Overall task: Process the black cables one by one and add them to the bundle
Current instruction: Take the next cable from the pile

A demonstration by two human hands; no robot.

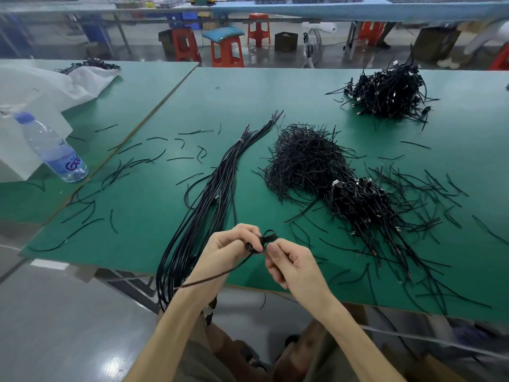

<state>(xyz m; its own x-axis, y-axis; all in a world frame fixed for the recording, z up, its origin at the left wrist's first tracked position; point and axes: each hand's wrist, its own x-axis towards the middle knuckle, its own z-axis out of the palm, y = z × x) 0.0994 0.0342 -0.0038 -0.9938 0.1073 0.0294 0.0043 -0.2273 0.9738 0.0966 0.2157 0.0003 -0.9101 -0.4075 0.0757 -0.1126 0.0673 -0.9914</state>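
Both hands are up over the near edge of the green table (165, 238). The left hand (231, 249) and right hand (289, 264) each pinch the same small coiled cable (263, 241), and its loose end trails down across the left wrist.

The bundle (214, 188) lies just left of the hands. It's long black cables tied near the far end, and they droop off the table edge.

Container-wise, there's a clear water bottle (52, 150) with a blue cap tilted at far left, can't tell how full. A white bag (55, 81) sits behind it with black cables at its far end.

A heap of short black ties (303, 158) sits mid-table, touching a pile of coiled cables (360, 199), with another pile (388, 92) further back. Loose ties are scattered everywhere. Behind the table are red stools (227, 51), a floor fan (312, 46) and a shiny grey floor.
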